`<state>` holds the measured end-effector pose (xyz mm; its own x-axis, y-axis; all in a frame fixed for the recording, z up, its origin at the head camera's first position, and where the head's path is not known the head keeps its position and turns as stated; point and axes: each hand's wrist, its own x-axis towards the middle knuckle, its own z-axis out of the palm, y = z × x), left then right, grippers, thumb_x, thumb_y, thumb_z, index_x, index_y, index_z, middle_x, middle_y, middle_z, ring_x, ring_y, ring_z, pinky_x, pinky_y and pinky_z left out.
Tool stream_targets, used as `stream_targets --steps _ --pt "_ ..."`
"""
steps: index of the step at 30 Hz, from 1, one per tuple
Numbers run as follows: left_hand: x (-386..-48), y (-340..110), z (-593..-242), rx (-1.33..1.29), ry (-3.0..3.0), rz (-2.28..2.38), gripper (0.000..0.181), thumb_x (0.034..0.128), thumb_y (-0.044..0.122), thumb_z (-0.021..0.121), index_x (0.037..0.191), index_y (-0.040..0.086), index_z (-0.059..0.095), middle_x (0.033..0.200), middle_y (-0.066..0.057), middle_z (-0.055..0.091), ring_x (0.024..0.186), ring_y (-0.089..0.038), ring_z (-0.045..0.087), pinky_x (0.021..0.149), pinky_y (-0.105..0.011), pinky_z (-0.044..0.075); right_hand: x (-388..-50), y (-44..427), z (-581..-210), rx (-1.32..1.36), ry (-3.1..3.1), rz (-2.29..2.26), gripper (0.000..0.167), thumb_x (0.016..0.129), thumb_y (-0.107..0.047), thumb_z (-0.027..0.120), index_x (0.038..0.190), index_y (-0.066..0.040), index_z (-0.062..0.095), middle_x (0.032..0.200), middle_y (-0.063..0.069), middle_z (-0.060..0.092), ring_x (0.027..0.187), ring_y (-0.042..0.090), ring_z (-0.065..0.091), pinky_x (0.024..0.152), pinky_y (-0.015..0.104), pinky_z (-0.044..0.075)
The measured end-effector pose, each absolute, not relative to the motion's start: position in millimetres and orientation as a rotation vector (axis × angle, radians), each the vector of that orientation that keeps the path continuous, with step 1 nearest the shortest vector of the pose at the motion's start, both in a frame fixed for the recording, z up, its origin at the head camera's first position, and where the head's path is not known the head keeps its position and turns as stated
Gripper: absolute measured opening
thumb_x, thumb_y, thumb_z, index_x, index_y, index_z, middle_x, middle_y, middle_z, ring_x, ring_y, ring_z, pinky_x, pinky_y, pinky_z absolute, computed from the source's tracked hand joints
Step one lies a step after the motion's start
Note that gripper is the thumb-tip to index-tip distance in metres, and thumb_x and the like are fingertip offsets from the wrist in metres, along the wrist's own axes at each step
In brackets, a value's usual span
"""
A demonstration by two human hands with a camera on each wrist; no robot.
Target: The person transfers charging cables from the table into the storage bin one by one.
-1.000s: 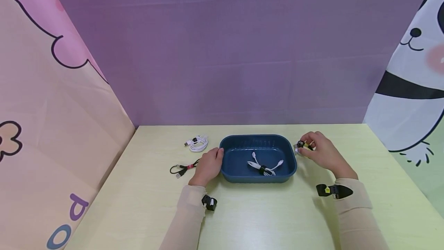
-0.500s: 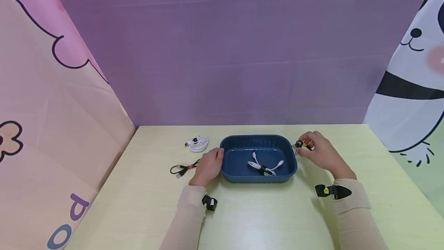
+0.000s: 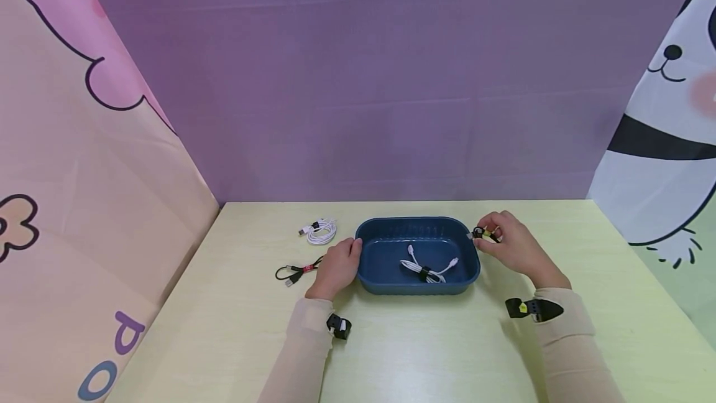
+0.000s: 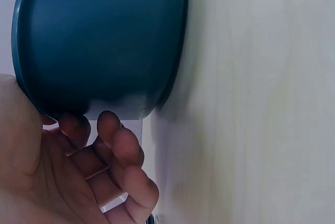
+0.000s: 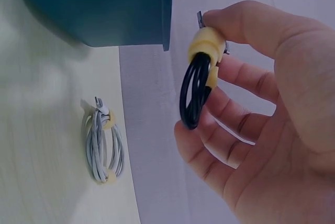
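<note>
A dark blue plastic bin (image 3: 416, 290) stands on the table. My left hand (image 3: 336, 268) grips its left end, thumb at the rim and curled fingers (image 4: 127, 145) against the outer wall. Beyond the bin's right rim, my right hand (image 3: 516, 250) pinches a coiled black cable (image 5: 194, 90) bound with a yellow tie, a metal plug sticking out. That coil is held up, apart from the table, in the right wrist view. Inside the bin lies a white cable (image 3: 414, 267) with a black strap. A greyish-white coiled cable (image 5: 104, 143) with yellow ties lies on the table near my right hand.
Left of the bin, a white coiled cable (image 3: 320, 232) lies farther back. A black cable (image 3: 296, 272) with a red tie is nearer, partly behind my left hand. The pale table (image 3: 414, 353) meets a purple cloth backdrop (image 3: 391, 79) at its rear edge.
My right hand has drifted slightly left with the black cable, bringing its plug to the bin's right rim. The left hand keeps its grip on the bin.
</note>
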<state>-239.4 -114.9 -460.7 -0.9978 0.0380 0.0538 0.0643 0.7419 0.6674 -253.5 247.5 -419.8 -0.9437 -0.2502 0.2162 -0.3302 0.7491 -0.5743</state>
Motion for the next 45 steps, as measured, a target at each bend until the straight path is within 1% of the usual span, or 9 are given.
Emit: stream_targets --steps 9,14,24,45 --pt "-242 -115 -463 -0.094 -2.891 -1.065 0.04 0.1106 0.034 0.039 0.088 0.009 0.06 0.069 -0.003 0.046 0.065 -0.021 0.05 0.061 -0.031 0.035 -253 245 -420 0.498 -2.831 0.969 0.031 0.092 -0.018 0.075 0.117 -0.003 0.063 0.11 0.016 0.058 0.096 0.028 0.055 0.083 0.042 0.047" --pt "-242 -115 -464 -0.084 -2.897 -1.079 0.04 0.1108 0.035 0.039 0.087 0.009 0.059 0.069 -0.003 0.045 0.064 -0.021 0.05 0.059 -0.031 0.035 -253 242 -420 0.503 -2.835 0.961 0.033 0.092 -0.019 0.075 0.118 -0.003 0.063 0.109 0.015 0.058 0.096 0.029 0.055 0.083 0.043 0.047" --pt "-241 -115 -463 -0.073 -2.903 -1.105 0.04 0.1108 0.035 0.039 0.088 0.009 0.059 0.07 -0.003 0.045 0.064 -0.021 0.05 0.06 -0.031 0.035 -253 239 -421 0.523 -2.84 0.949 0.031 0.092 -0.017 0.074 0.118 -0.003 0.064 0.105 0.014 0.056 0.093 0.027 0.052 0.079 0.039 0.045" --pt "-241 -115 -462 -0.074 -2.9 -1.091 0.04 0.1109 0.035 0.039 0.089 0.009 0.06 0.07 -0.003 0.046 0.065 -0.021 0.05 0.06 -0.031 0.035 -252 234 -423 0.499 -2.862 0.957 0.032 0.093 -0.019 0.073 0.119 -0.004 0.063 0.109 0.015 0.057 0.097 0.029 0.052 0.082 0.041 0.046"
